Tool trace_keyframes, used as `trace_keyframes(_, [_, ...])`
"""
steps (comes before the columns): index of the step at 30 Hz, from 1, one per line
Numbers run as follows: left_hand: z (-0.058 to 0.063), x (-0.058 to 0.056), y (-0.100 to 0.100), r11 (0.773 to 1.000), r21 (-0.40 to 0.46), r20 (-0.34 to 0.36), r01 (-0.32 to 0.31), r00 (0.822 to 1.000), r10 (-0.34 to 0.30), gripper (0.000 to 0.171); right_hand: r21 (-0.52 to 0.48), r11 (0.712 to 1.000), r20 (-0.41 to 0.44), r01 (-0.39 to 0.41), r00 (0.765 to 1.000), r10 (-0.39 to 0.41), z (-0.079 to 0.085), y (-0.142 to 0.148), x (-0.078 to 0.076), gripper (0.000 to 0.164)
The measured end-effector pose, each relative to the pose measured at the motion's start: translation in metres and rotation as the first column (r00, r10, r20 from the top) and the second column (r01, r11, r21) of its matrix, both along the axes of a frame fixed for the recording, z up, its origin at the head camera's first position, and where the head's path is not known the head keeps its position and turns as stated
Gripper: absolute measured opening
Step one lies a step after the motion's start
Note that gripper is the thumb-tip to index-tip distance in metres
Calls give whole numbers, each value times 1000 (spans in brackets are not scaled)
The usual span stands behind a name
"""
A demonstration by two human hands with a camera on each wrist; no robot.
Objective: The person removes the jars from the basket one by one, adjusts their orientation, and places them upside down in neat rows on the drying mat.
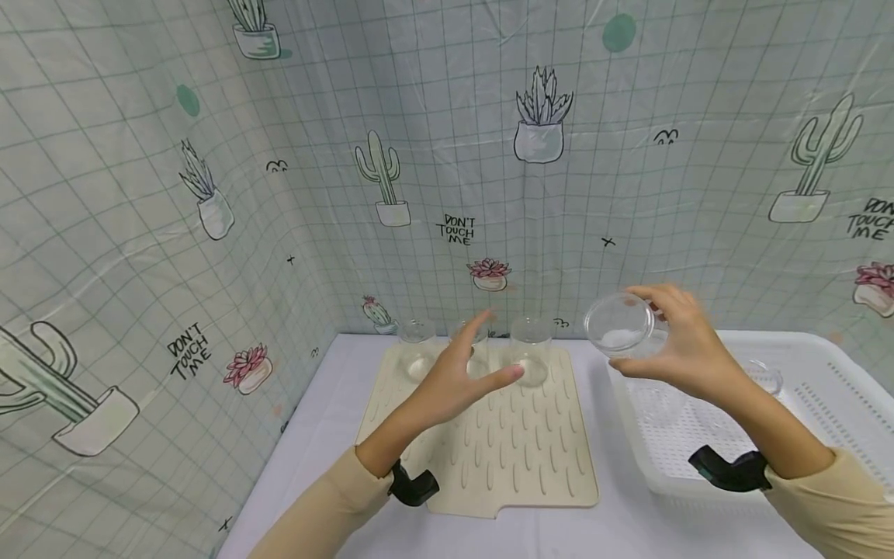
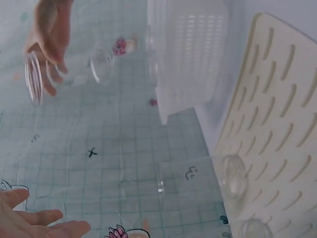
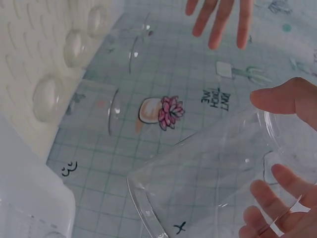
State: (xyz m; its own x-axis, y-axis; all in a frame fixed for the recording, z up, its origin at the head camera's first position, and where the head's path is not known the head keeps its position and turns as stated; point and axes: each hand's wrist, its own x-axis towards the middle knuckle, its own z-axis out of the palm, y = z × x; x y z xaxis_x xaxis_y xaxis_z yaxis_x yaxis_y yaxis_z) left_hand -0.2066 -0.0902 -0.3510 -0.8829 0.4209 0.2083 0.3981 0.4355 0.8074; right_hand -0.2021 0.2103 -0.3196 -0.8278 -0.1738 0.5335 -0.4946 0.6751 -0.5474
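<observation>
My right hand (image 1: 687,349) holds a clear drinking glass (image 1: 618,322) above the left edge of a white basket. In the right wrist view the glass (image 3: 198,171) slants, with thumb and fingers gripping it near one end. My left hand (image 1: 454,380) hovers over a beige drying mat (image 1: 517,458), thumb and fingers spread and nothing held. Three clear glasses stand in a row at the mat's back edge: a left one (image 1: 417,349), a middle one partly hidden behind my left hand, and a right one (image 1: 532,349).
The white perforated basket (image 1: 632,439) stands right of the mat, with more clear glassware (image 1: 764,376) inside, hard to make out. A cactus-print curtain (image 1: 447,155) hangs behind and to the left of the white-covered table (image 1: 307,435).
</observation>
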Motion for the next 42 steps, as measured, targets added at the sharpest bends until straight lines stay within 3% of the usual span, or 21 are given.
trace_keyframes(7, [7, -5, 20, 997, 81, -51, 19, 999, -15, 83, 5, 999, -64, -43, 997, 44, -8, -15, -2, 81])
trace_keyframes(19, [10, -2, 42, 981, 165, -95, 106, 991, -91, 81, 56, 996, -149, -63, 986, 71, -21, -32, -5, 80])
trace_keyframes(31, [3, 4, 54, 972, 205, -101, 118, 990, -99, 81, 147, 988, -237, -42, 969, 76, -38, -52, -2, 81])
trace_keyframes(42, [-4, 6, 60, 977, 205, -76, 63, 996, -48, 76, 192, 981, -312, 5, 949, 56, -42, -65, 4, 84])
